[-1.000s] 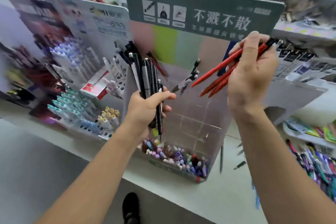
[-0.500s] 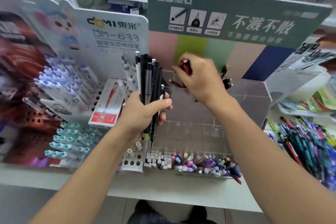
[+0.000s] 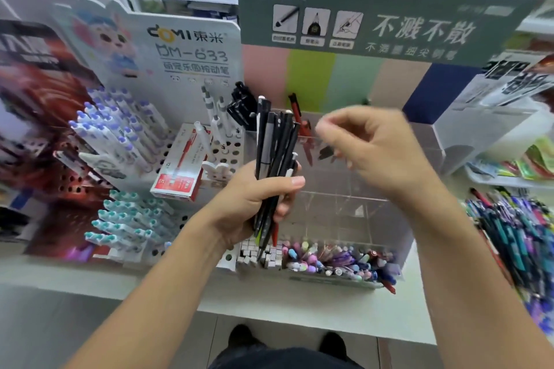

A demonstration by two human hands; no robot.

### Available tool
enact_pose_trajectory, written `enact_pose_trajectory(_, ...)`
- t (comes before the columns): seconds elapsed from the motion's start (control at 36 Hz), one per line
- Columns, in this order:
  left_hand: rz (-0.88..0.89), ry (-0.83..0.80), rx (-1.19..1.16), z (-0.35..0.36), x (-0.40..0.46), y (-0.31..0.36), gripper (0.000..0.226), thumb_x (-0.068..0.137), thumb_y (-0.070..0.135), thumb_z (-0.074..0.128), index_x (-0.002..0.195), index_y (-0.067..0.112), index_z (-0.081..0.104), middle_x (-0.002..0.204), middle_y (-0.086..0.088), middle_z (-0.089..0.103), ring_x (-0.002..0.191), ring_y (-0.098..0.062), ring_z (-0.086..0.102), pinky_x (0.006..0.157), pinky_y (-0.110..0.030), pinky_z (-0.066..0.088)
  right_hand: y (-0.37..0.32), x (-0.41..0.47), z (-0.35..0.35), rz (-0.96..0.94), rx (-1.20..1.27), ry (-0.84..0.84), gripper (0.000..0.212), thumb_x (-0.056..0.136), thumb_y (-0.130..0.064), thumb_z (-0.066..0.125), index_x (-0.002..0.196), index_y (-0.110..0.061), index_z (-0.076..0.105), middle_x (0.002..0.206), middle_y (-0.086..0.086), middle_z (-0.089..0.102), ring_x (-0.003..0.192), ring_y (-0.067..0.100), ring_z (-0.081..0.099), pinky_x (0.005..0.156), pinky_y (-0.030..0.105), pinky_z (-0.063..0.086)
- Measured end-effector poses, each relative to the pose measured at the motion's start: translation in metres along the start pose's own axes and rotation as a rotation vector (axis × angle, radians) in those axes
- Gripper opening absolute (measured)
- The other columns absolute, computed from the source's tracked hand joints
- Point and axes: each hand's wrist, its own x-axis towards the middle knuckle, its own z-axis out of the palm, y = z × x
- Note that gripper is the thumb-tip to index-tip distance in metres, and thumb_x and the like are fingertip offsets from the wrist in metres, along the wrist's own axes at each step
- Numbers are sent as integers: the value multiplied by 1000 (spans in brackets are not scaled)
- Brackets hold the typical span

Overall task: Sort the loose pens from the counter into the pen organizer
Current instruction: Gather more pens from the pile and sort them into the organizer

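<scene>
Item: left hand. Grips an upright bundle of dark pens, thumb across the front, fingers curled behind. Held just in front of the near-left corner of the clear pen organizer. Unchanged from a second ago.

Item: right hand. A second ago it held a fan of red pens up at the right; half a second ago it was down over the organizer's far compartment with them. Now it is above the organizer's middle, blurred by motion, fingers loosely curled, and no pen shows in it. Thumb and forefinger lie close together, but nothing is seen between them.

Item: red pens. Now standing in the far-left compartment of the organizer, clips up, leaning slightly. Judged to be the batch just released by the right hand; the count cannot be read.

Item: pen organizer. Clear, tiered, on the white table. Middle tiers look unfilled; the nearest tier holds a crowd of pastel-capped pens.

Item: neighbouring stock. White display stand with purple- and teal-capped pens to the left; red pen box leaning beside it; a heap of mixed pens at the right edge.

Status: one colour group judged deposited. The dark bundle remains to be placed, probably the next transfer to a free compartment.
</scene>
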Motion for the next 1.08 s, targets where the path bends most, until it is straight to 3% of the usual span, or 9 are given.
enact_pose_trajectory(0.08, -37, 0, -64, 22, 6, -9, 11, 83, 15, 67, 88, 8, 60, 71, -6, 58, 46, -12, 50, 39, -20, 39, 14, -24, 8, 133, 109, -146, 8, 88, -23, 78, 92, -17, 79, 73, -8, 74, 63, 4, 65, 63, 19, 51)
enact_pose_trajectory(0.28, -161, -21, 31, 52, 18, -27, 12, 96, 5, 57, 86, -2, 58, 58, -3, 61, 43, -11, 54, 43, -23, 42, 41, -50, -12, 330, 397, -95, 7, 91, -1, 70, 91, 6, 73, 57, -2, 62, 45, 0, 48, 49, 10, 38)
enact_pose_trajectory(0.36, -161, 3, 55, 58, 25, -37, 4, 93, 2, 62, 90, 1, 59, 73, -12, 68, 50, -16, 61, 44, -24, 48, 49, -52, -20, 410, 390, 33, 13, 99, -7, 60, 89, -4, 68, 70, 1, 66, 57, 4, 56, 57, 19, 41)
enact_pose_trajectory(0.44, -194, -44, 42, 57, 30, -47, 30, 79, 10, 69, 105, 1, 57, 76, -13, 66, 49, -16, 57, 39, -23, 45, 60, -49, -30, 521, 546, 200, 21, 106, -7, 41, 91, -14, 55, 76, 5, 72, 63, 11, 60, 57, 24, 43)
enact_pose_trajectory(0.61, -291, -421, -273, 60, 29, -57, 33, 77, 5, 62, 110, 2, 65, 69, -10, 58, 37, -5, 44, 37, -14, 34, 65, -56, -28, 385, 511, 40, 23, 108, -12, 42, 117, -7, 63, 63, 10, 52, 48, 23, 44, 42, 24, 35)
enact_pose_trajectory(0.72, -275, -596, -404, 60, 31, -63, 36, 85, 7, 64, 120, 0, 60, 76, -9, 61, 42, -1, 50, 40, -14, 38, 62, -59, -34, 344, 638, -25, 21, 104, -16, 51, 106, -2, 66, 67, 14, 59, 47, 23, 47, 39, 20, 36)
enact_pose_trajectory(0.86, -255, -630, -505, 59, 35, -61, 32, 92, 8, 52, 122, -3, 53, 92, -12, 64, 45, -8, 39, 44, -16, 37, 63, -63, -39, 342, 823, -113, 19, 86, -17, 65, 98, -4, 67, 79, 15, 68, 61, 21, 65, 55, 22, 58)
enact_pose_trajectory(0.97, -269, -644, -523, 58, 37, -59, 29, 94, 12, 52, 119, -3, 53, 96, -11, 61, 46, -9, 38, 44, -17, 38, 63, -62, -37, 346, 848, -96, 22, 81, -16, 67, 101, -6, 67, 73, 6, 67, 55, 16, 62, 53, 19, 55)
enact_pose_trajectory(1.08, -347, -611, -457, 53, 36, -61, 30, 85, 23, 67, 100, -1, 60, 62, -9, 33, 40, -5, 42, 40, -14, 41, 63, -59, -32, 348, 866, -118, 25, 81, -19, 69, 104, -9, 71, 77, 6, 65, 53, 14, 55, 47, 18, 50)
